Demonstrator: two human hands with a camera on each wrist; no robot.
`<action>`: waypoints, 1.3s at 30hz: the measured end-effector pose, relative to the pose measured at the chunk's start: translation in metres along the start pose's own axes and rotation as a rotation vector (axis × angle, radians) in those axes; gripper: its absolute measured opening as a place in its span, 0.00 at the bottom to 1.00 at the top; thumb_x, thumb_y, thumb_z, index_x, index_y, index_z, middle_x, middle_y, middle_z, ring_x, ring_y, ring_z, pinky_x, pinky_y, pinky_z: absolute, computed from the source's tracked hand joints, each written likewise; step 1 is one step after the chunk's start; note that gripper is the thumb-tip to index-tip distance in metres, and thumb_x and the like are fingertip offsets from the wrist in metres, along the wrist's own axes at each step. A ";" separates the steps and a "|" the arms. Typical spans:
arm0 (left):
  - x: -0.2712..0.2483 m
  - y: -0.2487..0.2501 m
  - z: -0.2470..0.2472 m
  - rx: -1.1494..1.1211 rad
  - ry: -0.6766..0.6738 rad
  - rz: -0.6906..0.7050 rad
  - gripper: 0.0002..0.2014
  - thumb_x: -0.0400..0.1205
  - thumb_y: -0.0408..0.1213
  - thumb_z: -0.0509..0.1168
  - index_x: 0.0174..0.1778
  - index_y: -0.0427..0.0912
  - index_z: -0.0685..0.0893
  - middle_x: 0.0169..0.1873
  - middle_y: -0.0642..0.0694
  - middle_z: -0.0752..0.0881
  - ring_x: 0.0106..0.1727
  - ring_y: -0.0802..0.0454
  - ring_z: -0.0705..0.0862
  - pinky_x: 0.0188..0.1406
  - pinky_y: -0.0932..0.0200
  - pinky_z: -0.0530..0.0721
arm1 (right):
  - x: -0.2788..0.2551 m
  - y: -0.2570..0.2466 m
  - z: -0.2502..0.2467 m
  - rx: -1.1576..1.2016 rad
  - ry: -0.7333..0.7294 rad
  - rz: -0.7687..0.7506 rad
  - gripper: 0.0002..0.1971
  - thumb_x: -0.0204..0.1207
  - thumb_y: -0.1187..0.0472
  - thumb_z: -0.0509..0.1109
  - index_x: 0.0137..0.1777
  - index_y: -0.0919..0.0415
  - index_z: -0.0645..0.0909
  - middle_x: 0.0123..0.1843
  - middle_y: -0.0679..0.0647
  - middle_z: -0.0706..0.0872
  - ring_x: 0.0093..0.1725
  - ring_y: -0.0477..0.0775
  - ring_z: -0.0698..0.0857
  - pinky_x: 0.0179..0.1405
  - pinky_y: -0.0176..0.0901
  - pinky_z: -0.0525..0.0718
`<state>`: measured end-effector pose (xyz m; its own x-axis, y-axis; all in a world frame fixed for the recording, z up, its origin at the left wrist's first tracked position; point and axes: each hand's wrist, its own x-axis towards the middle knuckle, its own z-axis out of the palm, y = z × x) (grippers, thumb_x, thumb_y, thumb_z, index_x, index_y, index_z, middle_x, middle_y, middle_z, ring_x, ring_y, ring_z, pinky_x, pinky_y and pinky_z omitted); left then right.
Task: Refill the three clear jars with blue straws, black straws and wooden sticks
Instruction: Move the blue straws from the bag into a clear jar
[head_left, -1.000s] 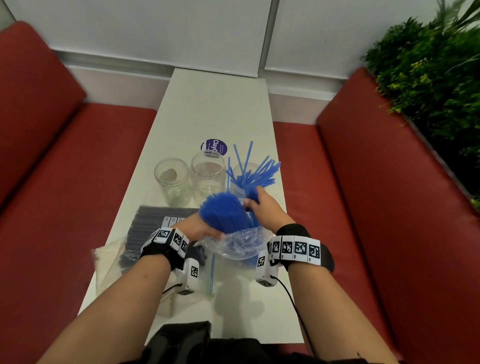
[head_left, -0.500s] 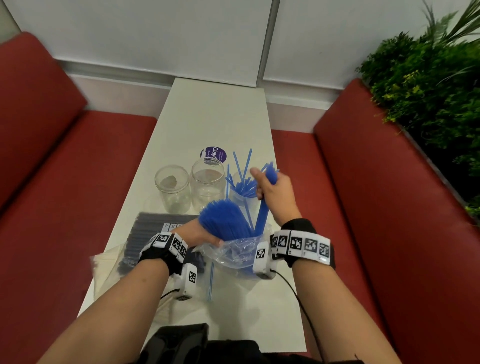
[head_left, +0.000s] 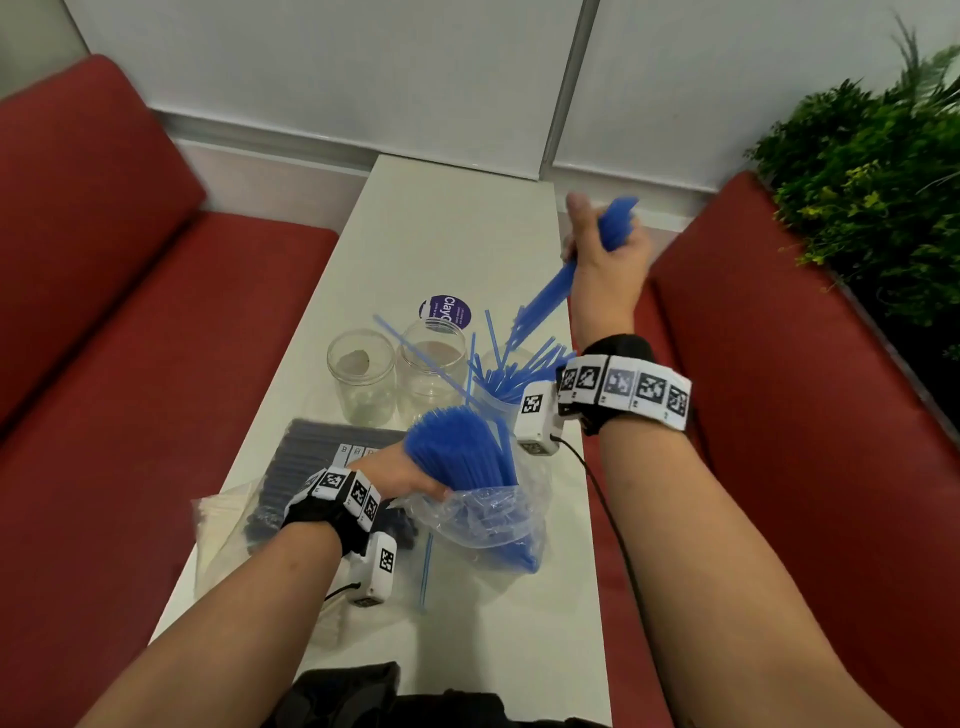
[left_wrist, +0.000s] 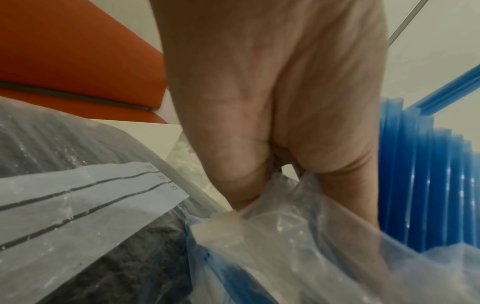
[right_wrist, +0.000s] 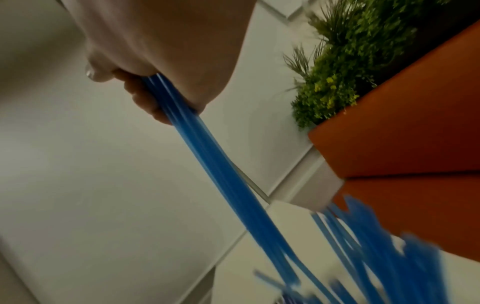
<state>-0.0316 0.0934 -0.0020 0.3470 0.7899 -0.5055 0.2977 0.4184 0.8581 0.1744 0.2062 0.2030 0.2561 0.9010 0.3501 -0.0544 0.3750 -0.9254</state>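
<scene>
Three clear jars stand in a row on the white table (head_left: 467, 218): a left jar (head_left: 361, 376) and a middle jar (head_left: 431, 366) without straws, and a right jar (head_left: 501, 397) with loose blue straws splayed in it. My right hand (head_left: 605, 249) grips a small bunch of blue straws (head_left: 545, 296), raised above the right jar with the lower ends pointing down at it. My left hand (head_left: 400, 470) holds the clear plastic bag (head_left: 488, 517) with the big bundle of blue straws (head_left: 460, 447) standing in it. The left wrist view shows the same bag (left_wrist: 298, 236) under my left hand (left_wrist: 272, 102).
A bag of black straws (head_left: 311, 467) lies left of my left hand, partly over another clear bag (head_left: 221, 525). A purple round sticker (head_left: 445, 310) sits behind the jars. Red benches (head_left: 130, 364) flank the narrow table; green plants (head_left: 862, 176) stand at the right.
My right hand has pulled a bunch of blue straws out of the bag and lifted it up and away, above the right jar. My left hand has stayed on the bag.
</scene>
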 end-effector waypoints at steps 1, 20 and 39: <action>0.000 -0.001 -0.001 -0.004 -0.002 -0.005 0.30 0.67 0.25 0.83 0.63 0.48 0.85 0.57 0.51 0.91 0.62 0.56 0.88 0.66 0.54 0.83 | -0.003 0.013 0.000 -0.034 -0.011 0.027 0.20 0.80 0.55 0.76 0.28 0.51 0.74 0.27 0.58 0.74 0.30 0.54 0.71 0.34 0.43 0.73; -0.001 -0.004 -0.003 0.098 0.029 -0.062 0.24 0.67 0.35 0.84 0.56 0.57 0.86 0.49 0.62 0.92 0.52 0.65 0.89 0.50 0.68 0.83 | -0.025 0.082 -0.012 -0.630 -0.209 -0.145 0.12 0.88 0.60 0.65 0.63 0.64 0.86 0.58 0.56 0.89 0.58 0.48 0.84 0.65 0.41 0.78; -0.008 -0.006 -0.002 0.154 0.070 -0.100 0.22 0.67 0.38 0.84 0.52 0.60 0.85 0.46 0.60 0.90 0.46 0.69 0.88 0.37 0.76 0.81 | -0.073 0.115 -0.032 -1.259 -0.405 0.060 0.35 0.90 0.38 0.48 0.90 0.58 0.51 0.92 0.60 0.49 0.90 0.64 0.39 0.86 0.68 0.37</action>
<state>-0.0381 0.0855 -0.0027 0.2484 0.7794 -0.5752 0.4621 0.4266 0.7775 0.1803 0.1770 0.0662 -0.0316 0.9924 0.1190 0.9281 0.0733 -0.3650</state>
